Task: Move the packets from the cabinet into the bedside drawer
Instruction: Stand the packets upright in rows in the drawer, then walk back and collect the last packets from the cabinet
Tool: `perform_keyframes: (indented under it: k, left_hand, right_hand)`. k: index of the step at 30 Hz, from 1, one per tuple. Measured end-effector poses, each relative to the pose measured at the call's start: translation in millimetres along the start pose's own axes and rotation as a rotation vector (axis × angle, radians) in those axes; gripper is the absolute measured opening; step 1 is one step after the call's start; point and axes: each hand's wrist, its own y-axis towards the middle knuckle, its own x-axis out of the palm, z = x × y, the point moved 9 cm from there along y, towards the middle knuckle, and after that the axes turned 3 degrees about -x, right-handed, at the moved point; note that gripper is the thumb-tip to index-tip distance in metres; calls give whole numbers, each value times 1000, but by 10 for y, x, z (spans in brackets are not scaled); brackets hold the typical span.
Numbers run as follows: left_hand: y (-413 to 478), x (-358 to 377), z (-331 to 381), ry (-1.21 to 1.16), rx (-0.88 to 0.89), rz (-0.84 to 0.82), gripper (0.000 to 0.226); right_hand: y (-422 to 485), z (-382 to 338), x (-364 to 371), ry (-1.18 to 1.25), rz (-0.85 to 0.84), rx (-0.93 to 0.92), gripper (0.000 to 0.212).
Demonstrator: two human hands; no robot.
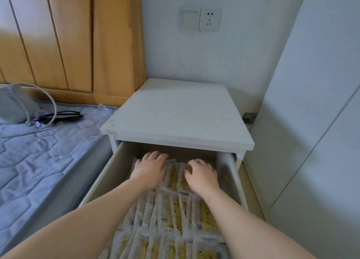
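Note:
The white bedside drawer (106,174) stands pulled out under the nightstand top (175,114). Several clear packets with yellow print (175,216) fill it in overlapping rows. Both my hands are at the drawer's far end, palms down on a stack of packets (176,178). My left hand (151,169) lies on the stack's left side, fingers bent over its far edge. My right hand (202,174) sits on the right side with fingers curled onto the top packet. The packets beneath my palms are hidden.
A bed with a quilted blue mattress (39,151) lies to the left, carrying a pale bag (13,104) and black glasses (60,116). A wooden headboard (68,40) rises behind. White wardrobe panels (311,141) stand close on the right. A wall socket (209,20) is above.

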Motion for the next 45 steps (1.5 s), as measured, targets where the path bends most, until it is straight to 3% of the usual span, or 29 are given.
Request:
perform_keyframes:
  k: [5, 10, 19, 27, 30, 36, 40, 45]
  left_hand:
    - [-614, -580, 195, -78, 61, 229, 42]
    - [-1328, -777, 26, -127, -3, 403, 39]
    - [-1618, -712, -155, -197, -73, 376, 36]
    - [-1367, -418, -373, -274, -139, 260, 38]
    - [-1458, -541, -279, -245, -64, 285, 39]
    - [-1917, -1390, -185, -372, -62, 381, 37]
    - [-2346, -2294, -356, -646, -208, 444, 33]
    - [-3080, -3509, -536, -825, -329, 623, 26]
  right_hand:
    - [-516, -233, -421, 117, 129, 2, 35]
    - [-1021, -587, -374, 198, 179, -77, 29]
    - [-1246, -890, -228, 76, 149, -193, 33]
    - [-1071, -819, 80, 231, 90, -117, 29]
    - [-1131, -916, -42, 270, 92, -94, 32]
    - [-1407, -1397, -736, 326, 83, -105, 29]
    - [-1629, -2160, -1461, 359, 60, -198, 29]
    - [-2023, -3182, -2426, 475, 42, -342, 30]
